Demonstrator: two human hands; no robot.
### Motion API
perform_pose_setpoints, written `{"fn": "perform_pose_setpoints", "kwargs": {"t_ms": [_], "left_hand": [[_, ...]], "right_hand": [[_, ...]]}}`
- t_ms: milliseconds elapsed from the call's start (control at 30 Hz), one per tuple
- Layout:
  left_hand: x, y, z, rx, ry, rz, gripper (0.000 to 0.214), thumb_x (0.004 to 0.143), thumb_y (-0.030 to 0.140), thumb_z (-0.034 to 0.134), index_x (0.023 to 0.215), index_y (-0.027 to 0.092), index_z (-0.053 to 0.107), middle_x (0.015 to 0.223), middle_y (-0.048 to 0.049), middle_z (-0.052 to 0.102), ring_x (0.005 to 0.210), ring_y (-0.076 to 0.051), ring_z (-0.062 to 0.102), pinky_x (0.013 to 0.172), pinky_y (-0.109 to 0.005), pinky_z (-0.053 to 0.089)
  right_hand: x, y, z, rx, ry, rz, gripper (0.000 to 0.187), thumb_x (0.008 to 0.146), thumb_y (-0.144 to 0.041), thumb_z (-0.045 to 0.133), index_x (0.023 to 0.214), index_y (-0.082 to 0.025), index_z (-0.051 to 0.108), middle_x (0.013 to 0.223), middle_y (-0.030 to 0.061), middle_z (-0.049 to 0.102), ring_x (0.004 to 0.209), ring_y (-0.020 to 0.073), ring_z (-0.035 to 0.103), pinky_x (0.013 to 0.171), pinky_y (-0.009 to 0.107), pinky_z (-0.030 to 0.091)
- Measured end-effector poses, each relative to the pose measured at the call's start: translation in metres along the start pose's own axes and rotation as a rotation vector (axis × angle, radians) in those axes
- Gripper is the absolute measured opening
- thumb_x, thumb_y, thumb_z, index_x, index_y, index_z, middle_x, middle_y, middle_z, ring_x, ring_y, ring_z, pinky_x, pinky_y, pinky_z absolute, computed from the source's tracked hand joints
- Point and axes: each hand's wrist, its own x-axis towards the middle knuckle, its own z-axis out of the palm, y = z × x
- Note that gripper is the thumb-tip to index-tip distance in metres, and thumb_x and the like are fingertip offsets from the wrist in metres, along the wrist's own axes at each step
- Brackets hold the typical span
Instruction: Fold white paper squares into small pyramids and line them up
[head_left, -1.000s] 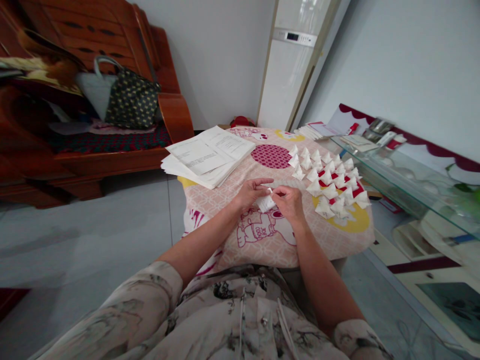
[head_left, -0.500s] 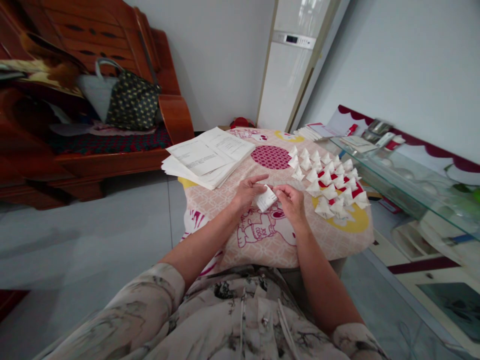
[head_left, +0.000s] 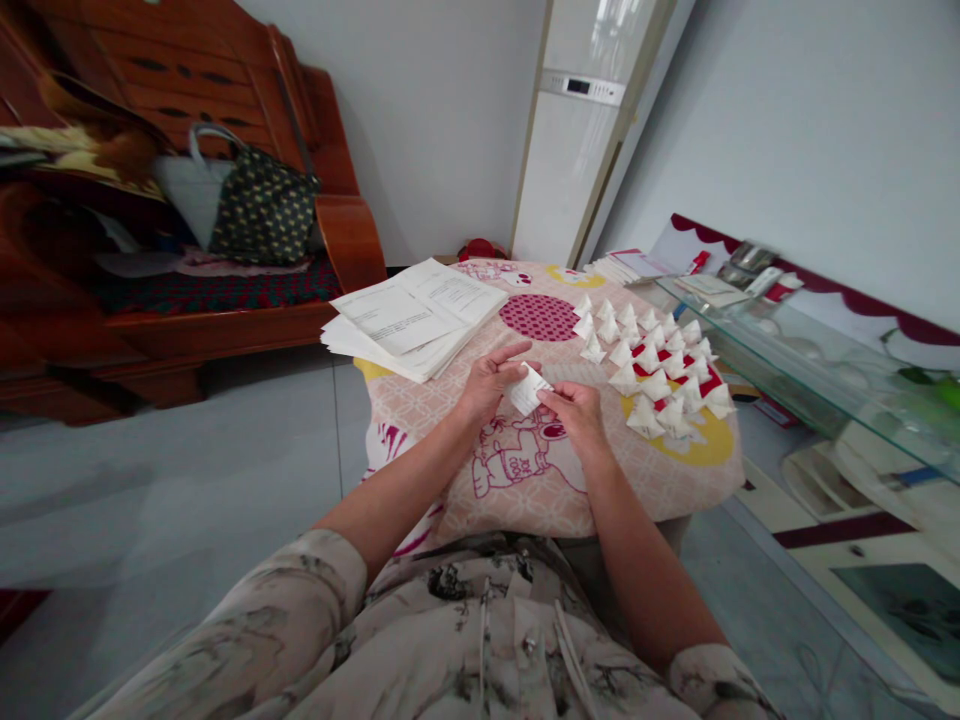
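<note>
1. Two pale patterned sleeves [head_left: 307, 590] are nearest, one on each arm, the bare forearms reaching out over one counter [head_left: 664, 490].
2. One right hand [head_left: 576, 412], mostly closed, pinches the edge of a small folded paper [head_left: 529, 392] between thumb and fingertips.
3. One left hand [head_left: 486, 382], half open with the index finger stretched out, grasps the opposite edge of that same paper. Between them the hands hold just this one piece, above the middle of the counter, near its front.
4. One pink patterned cloth [head_left: 420, 412] covers the counter.
5. More than twenty white folded pieces [head_left: 657, 386] stand in close rows to the right of the hands; overlap prevents an exact count.
6. One stack of printed sheets [head_left: 424, 312] lies beyond the left hand, its edges uneven.
7. One glass shelf [head_left: 817, 355] runs along the right.
8. Two bags, one grey [head_left: 193, 185], one dark and patterned [head_left: 262, 212], sit touching on one wooden settee [head_left: 349, 245].
9. One tall white unit [head_left: 562, 170] stands behind the counter.
</note>
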Motion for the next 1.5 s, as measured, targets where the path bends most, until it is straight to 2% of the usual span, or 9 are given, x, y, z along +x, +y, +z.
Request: {"fn": "perform_pose_setpoints", "kwargs": {"t_ms": [267,433,700,800,967,1033,1167,1333,1500], "left_hand": [[0.0,0.001,0.0,0.009,-0.02,-0.016,0.072,0.065,0.034,0.086,0.13,0.012,0.064,0.096,-0.0122,0.078,0.071,-0.019,0.071,0.068,-0.029,0.053],[-0.003,0.004,0.004,0.053,-0.013,-0.026,0.077,0.064,0.035,0.085,0.134,0.012,0.062,0.093,-0.0118,0.078,0.067,-0.018,0.07,0.065,-0.028,0.052],[-0.006,0.005,0.011,0.122,-0.167,-0.048,0.074,0.066,0.032,0.086,0.133,0.014,0.062,0.101,-0.0113,0.077,0.079,-0.019,0.07,0.073,-0.029,0.052],[-0.005,0.003,0.011,0.154,-0.205,-0.064,0.067,0.058,0.028,0.09,0.12,0.015,0.067,0.103,-0.0085,0.076,0.078,-0.016,0.069,0.071,-0.026,0.052],[-0.003,-0.002,0.009,0.228,-0.115,-0.014,0.037,0.061,0.04,0.087,0.072,0.013,0.064,0.065,0.0001,0.065,0.057,-0.01,0.057,0.056,-0.021,0.045],[-0.004,-0.001,0.009,0.235,-0.086,0.025,0.037,0.063,0.042,0.086,0.072,0.014,0.064,0.063,0.0008,0.063,0.056,-0.01,0.057,0.055,-0.022,0.044],[-0.006,0.004,0.013,0.218,-0.167,0.002,0.04,0.063,0.04,0.085,0.089,0.013,0.071,0.074,-0.0016,0.069,0.061,-0.011,0.06,0.056,-0.022,0.045],[-0.008,0.004,0.017,0.234,-0.137,0.011,0.035,0.065,0.042,0.084,0.071,0.014,0.065,0.062,0.0012,0.063,0.053,-0.008,0.054,0.053,-0.021,0.042],[-0.007,0.001,0.014,0.204,-0.072,0.01,0.037,0.064,0.041,0.086,0.066,0.015,0.06,0.057,0.0011,0.062,0.05,-0.01,0.056,0.051,-0.022,0.044]], "right_hand": [[-0.001,0.002,-0.002,0.0,0.007,-0.078,0.03,0.076,-0.043,0.07,0.063,-0.017,0.07,0.054,-0.0005,0.061,0.051,0.0129,0.052,0.049,0.024,0.038],[0.0,0.001,-0.003,-0.019,-0.048,-0.115,0.033,0.077,-0.047,0.07,0.064,-0.017,0.068,0.053,-0.0034,0.054,0.05,0.0111,0.045,0.049,0.024,0.033],[0.001,-0.002,-0.001,-0.016,0.057,-0.201,0.028,0.077,-0.042,0.069,0.063,-0.018,0.067,0.056,-0.0043,0.047,0.055,0.0113,0.041,0.053,0.025,0.034],[0.001,-0.003,-0.005,0.043,0.165,-0.18,0.026,0.075,-0.043,0.069,0.066,-0.018,0.068,0.058,-0.0035,0.051,0.057,0.0124,0.043,0.056,0.026,0.038],[0.001,-0.006,-0.009,0.094,0.266,-0.183,0.025,0.072,-0.041,0.071,0.065,-0.018,0.067,0.06,-0.0031,0.052,0.06,0.0131,0.044,0.058,0.026,0.04],[0.0,-0.007,-0.008,0.108,0.27,-0.189,0.024,0.072,-0.04,0.072,0.064,-0.018,0.067,0.06,-0.0031,0.051,0.06,0.0131,0.044,0.058,0.026,0.039],[-0.003,-0.01,-0.006,0.096,0.231,-0.189,0.023,0.072,-0.04,0.071,0.063,-0.019,0.067,0.058,-0.0033,0.05,0.059,0.013,0.043,0.056,0.026,0.039],[-0.005,-0.012,-0.004,0.061,0.198,-0.184,0.024,0.072,-0.041,0.069,0.063,-0.019,0.067,0.057,-0.0031,0.051,0.058,0.0137,0.045,0.056,0.026,0.04],[-0.001,-0.004,-0.006,0.133,0.212,-0.164,0.023,0.071,-0.04,0.072,0.065,-0.018,0.067,0.059,-0.0029,0.053,0.058,0.0134,0.046,0.058,0.027,0.041]]}}
